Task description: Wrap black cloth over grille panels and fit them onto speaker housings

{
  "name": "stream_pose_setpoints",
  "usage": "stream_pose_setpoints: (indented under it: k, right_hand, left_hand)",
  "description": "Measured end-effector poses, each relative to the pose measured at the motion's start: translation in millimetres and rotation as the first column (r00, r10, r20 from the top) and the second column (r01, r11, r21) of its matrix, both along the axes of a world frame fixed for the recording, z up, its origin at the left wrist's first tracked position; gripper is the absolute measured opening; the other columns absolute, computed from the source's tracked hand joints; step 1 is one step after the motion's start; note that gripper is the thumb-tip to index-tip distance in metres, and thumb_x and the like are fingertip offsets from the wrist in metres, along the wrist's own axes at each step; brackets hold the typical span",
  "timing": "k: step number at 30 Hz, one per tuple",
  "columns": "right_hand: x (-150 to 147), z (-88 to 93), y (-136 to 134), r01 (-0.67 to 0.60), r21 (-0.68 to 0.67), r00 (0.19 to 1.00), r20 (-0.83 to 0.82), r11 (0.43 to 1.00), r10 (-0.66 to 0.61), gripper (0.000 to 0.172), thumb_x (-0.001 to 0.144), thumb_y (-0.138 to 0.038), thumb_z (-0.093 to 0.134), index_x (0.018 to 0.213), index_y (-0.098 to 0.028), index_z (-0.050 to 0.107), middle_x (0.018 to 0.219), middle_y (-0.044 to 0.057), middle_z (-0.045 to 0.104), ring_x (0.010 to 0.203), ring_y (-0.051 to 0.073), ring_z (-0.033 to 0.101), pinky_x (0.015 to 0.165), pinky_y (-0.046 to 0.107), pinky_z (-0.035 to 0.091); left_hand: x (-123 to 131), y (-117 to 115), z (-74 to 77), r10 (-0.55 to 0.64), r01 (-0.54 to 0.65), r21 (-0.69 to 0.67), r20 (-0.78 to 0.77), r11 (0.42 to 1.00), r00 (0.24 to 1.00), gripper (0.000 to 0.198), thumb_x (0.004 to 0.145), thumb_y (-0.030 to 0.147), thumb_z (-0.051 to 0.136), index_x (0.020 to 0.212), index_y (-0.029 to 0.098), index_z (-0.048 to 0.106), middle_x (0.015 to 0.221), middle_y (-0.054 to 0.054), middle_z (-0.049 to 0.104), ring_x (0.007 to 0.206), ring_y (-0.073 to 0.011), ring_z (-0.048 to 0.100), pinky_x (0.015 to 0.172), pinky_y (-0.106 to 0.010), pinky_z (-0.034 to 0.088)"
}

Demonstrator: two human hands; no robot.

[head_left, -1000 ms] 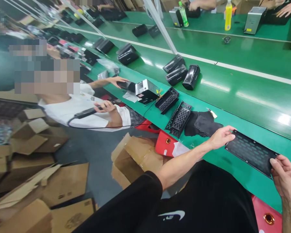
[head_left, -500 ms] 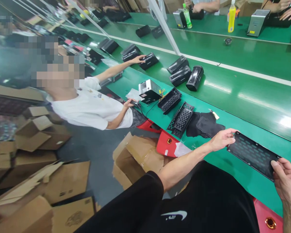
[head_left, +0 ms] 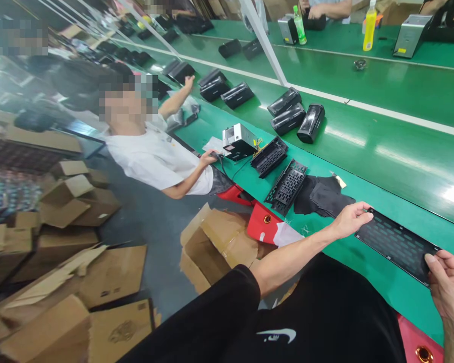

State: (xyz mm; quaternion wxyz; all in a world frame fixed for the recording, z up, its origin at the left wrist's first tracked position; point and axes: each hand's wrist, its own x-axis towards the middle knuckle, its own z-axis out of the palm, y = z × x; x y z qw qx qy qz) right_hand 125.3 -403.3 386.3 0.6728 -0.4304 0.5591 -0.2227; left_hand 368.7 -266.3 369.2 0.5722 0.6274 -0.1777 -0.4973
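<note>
Green conveyor surface (head_left: 401,101) fills the line. At its near edge the left hand (head_left: 350,219) pinches 1 end of a black perforated grille panel (head_left: 395,244), and the right hand (head_left: 448,287) pinches the other end. The step looks like steadying the panel; shifting it calls for both ends moving evenly. Since 0.5 s ago both grips are unchanged, while the co-worker's arm (head_left: 174,101) has swung left.

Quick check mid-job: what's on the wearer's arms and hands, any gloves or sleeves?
No gloves, rings or watch show on the left hand or right hand. A black short sleeve covers the left upper arm; the forearm is bare. The black shirt bears a white swoosh logo.
</note>
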Motion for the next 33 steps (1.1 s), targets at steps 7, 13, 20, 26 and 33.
stream_pose_setpoints:
  k: [7, 13, 20, 26, 33]
  right_hand:
    - [9, 10.3, 3, 0.038, 0.015, 0.999, -0.018, 0.999, -0.038, 0.057, 0.054, -0.049, 0.101, 0.093, -0.022, 0.069, 0.070, -0.005, 0.059, 0.052, 0.007, 0.047, 0.044, 0.017, 0.039]
    - [10, 7.6, 3, 0.071, 0.039, 0.997, -0.017, 0.997, -0.071, 0.058, 0.053, -0.049, 0.103, 0.091, -0.022, 0.069, 0.071, -0.006, 0.062, 0.053, 0.006, 0.050, 0.047, 0.015, 0.042]
    - [11, 9.1, 3, 0.072, 0.044, 0.997, -0.031, 0.996, -0.071, 0.058, 0.053, -0.049, 0.103, 0.091, -0.021, 0.069, 0.066, -0.007, 0.058, 0.049, 0.005, 0.044, 0.040, 0.014, 0.032]
    - [14, 12.9, 4, 0.066, 0.042, 0.998, -0.024, 0.997, -0.065, 0.061, 0.050, -0.049, 0.104, 0.091, -0.021, 0.068, 0.069, -0.006, 0.061, 0.051, 0.005, 0.049, 0.047, 0.015, 0.039]
    - [15, 14.6, 5, 0.049, 0.027, 0.997, -0.059, 0.998, -0.047, 0.060, 0.052, -0.051, 0.103, 0.092, -0.021, 0.068, 0.067, -0.006, 0.059, 0.049, 0.005, 0.046, 0.043, 0.016, 0.032]
  left_hand:
    - [0, -1, 2.5, 0.038, -0.039, -0.032, -0.029, 0.999, 0.999, 0.044, 0.084, 0.054, 0.076, 0.107, 0.016, 0.067, 0.070, 0.007, 0.056, 0.060, -0.0079, 0.044, 0.063, -0.024, 0.032]
    - [0, -2, 6.3, 0.050, -0.052, -0.053, -0.052, 0.997, 0.997, 0.042, 0.084, 0.051, 0.077, 0.106, 0.016, 0.068, 0.073, 0.005, 0.061, 0.063, -0.0087, 0.049, 0.066, -0.023, 0.036]
    - [-1, -2, 7.4, 0.071, -0.075, -0.068, -0.063, 0.995, 0.995, 0.044, 0.082, 0.051, 0.078, 0.105, 0.015, 0.069, 0.075, 0.004, 0.062, 0.065, -0.0090, 0.051, 0.068, -0.024, 0.038]
    - [-1, -2, 9.9, 0.081, -0.086, -0.071, -0.078, 0.994, 0.994, 0.047, 0.080, 0.055, 0.079, 0.104, 0.015, 0.069, 0.077, 0.002, 0.062, 0.069, -0.0109, 0.052, 0.069, -0.025, 0.038]
    - [0, -1, 9.7, 0.069, -0.073, -0.077, -0.049, 0.994, 0.996, 0.046, 0.083, 0.054, 0.076, 0.106, 0.015, 0.068, 0.076, 0.003, 0.058, 0.067, -0.0102, 0.048, 0.068, -0.025, 0.036]
